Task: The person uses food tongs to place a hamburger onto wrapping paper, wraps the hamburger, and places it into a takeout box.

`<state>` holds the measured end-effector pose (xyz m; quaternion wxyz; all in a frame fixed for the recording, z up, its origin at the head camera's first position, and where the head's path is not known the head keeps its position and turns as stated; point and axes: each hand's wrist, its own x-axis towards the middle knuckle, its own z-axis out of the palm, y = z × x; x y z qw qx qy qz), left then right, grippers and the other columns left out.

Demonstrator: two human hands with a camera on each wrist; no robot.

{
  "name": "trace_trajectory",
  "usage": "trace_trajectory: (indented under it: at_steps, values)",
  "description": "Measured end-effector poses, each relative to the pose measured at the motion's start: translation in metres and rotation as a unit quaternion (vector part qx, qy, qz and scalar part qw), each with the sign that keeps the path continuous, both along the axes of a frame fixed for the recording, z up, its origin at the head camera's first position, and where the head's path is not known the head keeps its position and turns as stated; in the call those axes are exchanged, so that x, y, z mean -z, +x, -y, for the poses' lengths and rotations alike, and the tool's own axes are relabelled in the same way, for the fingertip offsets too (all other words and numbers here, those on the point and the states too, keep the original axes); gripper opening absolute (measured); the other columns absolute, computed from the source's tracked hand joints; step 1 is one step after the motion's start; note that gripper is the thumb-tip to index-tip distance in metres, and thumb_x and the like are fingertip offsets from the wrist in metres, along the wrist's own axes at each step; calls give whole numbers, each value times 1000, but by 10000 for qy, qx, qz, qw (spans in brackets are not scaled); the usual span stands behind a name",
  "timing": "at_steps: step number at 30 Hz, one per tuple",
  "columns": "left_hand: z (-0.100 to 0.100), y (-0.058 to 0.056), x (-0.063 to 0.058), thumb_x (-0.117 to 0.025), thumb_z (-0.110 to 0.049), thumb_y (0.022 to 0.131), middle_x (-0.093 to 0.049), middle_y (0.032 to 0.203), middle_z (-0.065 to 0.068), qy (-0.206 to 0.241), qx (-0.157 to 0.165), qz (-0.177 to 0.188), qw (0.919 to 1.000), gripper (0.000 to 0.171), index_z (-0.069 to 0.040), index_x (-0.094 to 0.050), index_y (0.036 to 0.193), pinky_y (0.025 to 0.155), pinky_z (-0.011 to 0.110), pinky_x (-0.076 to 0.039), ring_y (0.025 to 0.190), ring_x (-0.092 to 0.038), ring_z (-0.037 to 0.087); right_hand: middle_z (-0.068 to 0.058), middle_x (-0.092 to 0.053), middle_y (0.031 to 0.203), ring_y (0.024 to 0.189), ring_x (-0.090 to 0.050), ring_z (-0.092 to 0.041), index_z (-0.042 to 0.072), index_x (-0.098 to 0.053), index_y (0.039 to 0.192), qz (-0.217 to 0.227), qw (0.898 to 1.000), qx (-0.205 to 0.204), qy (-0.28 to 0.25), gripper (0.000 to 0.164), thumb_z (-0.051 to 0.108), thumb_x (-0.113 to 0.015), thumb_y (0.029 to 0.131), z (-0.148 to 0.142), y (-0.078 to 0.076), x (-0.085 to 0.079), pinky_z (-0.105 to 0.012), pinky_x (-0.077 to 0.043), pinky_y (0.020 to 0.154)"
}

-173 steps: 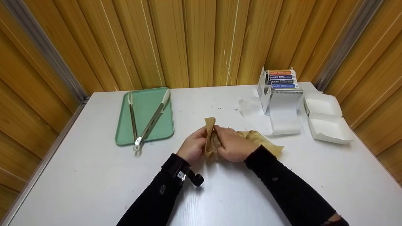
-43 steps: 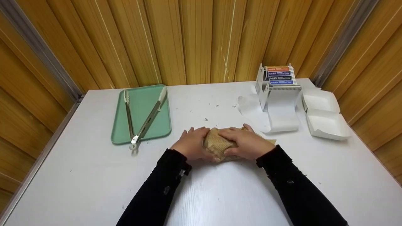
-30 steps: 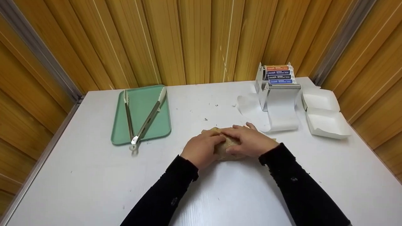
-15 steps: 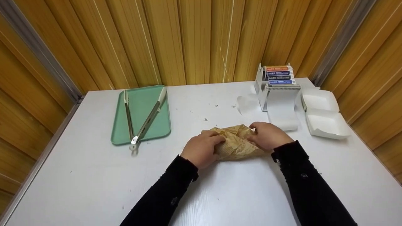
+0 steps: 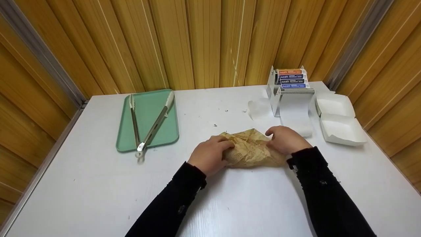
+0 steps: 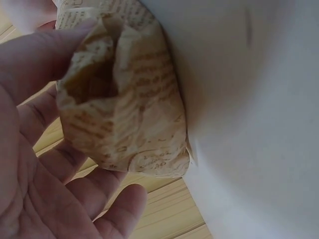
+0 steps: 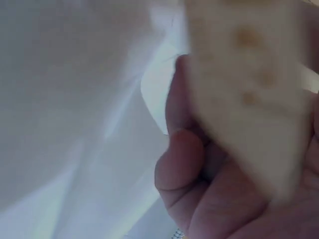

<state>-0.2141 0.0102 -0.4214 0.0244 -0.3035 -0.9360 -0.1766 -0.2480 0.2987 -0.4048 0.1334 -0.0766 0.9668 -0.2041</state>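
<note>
Right hand (image 5: 287,141) shifted rightward since the earlier frame, gripping the right end of the brown paper packet (image 5: 250,152), left hand (image 5: 208,156) grasping its left end, packet on white table (image 5: 243,204), green tray (image 5: 149,110) far left.

The wrapper (image 5: 248,149) is thin printed paper, matt and crinkled rough; the tongs (image 5: 154,127) have glossy metal arms (image 5: 135,125) and dull, plastic-looking tips (image 5: 170,98); the tray (image 5: 148,115) looks like smooth plastic; the sleeves (image 5: 164,204) are matt cloth; the box (image 5: 342,127) looks like matt card; the tabletop (image 5: 256,197) has a soft sheen; the wall panels (image 5: 204,42) look wood-grained.
</note>
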Motion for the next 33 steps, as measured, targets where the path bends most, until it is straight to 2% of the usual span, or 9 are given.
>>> trace_trajectory:
  at_steps: [7,12,15,17,21,23,25,28,33]
  values:
    - [1,-2,0,-88,-29,88,-66,139,-2,62,12,21,10000,46,-24,-73,131,106,41,-55,132,-63,22,-7,-72,92,90,-65,-27,6,-74,97,-155,9997,-128,-152,24,24,-59,104,-11,0,-6,-46,-51,86]
    - [1,-2,0,-87,-31,88,-67,138,-1,53,91,-70,9999,45,-23,-73,130,107,40,-54,132,-63,21,0,-61,78,73,-56,-17,5,-69,96,-38,9983,-70,-573,26,26,-55,105,-17,0,-8,-33,-45,68]
    - [1,-2,0,-87,-30,88,-67,139,-1,-4,117,-73,9999,46,-23,-72,131,108,39,-54,132,-62,21,4,-59,74,66,-55,-12,2,-65,102,530,9846,194,-1656,25,24,-54,106,-19,1,-7,-28,-48,62]
    - [1,-1,0,-86,-29,88,-66,139,-1,-30,119,-59,9999,46,-23,-72,132,108,40,-53,133,-61,21,5,-62,77,66,-60,-9,1,-62,107,1070,9531,404,-2802,26,25,-53,108,-19,1,-4,-26,-54,64]
    - [1,-1,-1,-86,-30,89,-66,140,-2,-59,118,-20,9999,46,-22,-72,133,109,40,-52,134,-60,20,3,-70,85,73,-68,-11,5,-59,114,2181,8385,488,-4969,40,41,-41,114,-19,-1,3,-29,-60,73]
    - [1,-2,-1,-86,-31,89,-66,140,-2,-51,97,-19,9999,46,-22,-72,132,108,40,-53,133,-61,20,3,-71,86,75,-69,-13,8,-58,115,2539,7899,340,-5572,52,51,-28,114,-19,-3,9,-30,-59,75]
    - [1,-2,-1,-86,-31,88,-66,138,-3,-38,28,-22,10000,47,-22,-72,132,107,40,-53,131,-62,20,2,-70,85,74,-69,-14,9,-57,113,2669,7593,287,-5928,53,48,-21,115,-16,-4,14,-29,-59,74]
    - [2,-4,1,-87,-27,87,-67,137,-2,-1,-160,-88,9998,48,-22,-71,132,105,42,-54,129,-63,21,-1,-73,92,81,-71,-15,4,-63,115,2363,7613,578,-6010,38,28,-34,116,-8,-3,22,-30,-60,79]
    - [7,-9,4,-83,-19,86,-66,139,1,85,-556,-141,9983,49,-21,-70,134,103,45,-55,129,-63,25,-2,-75,111,101,-72,-20,3,-59,142,2008,8204,805,-5292,39,12,-61,104,7,0,30,-37,-59,92]
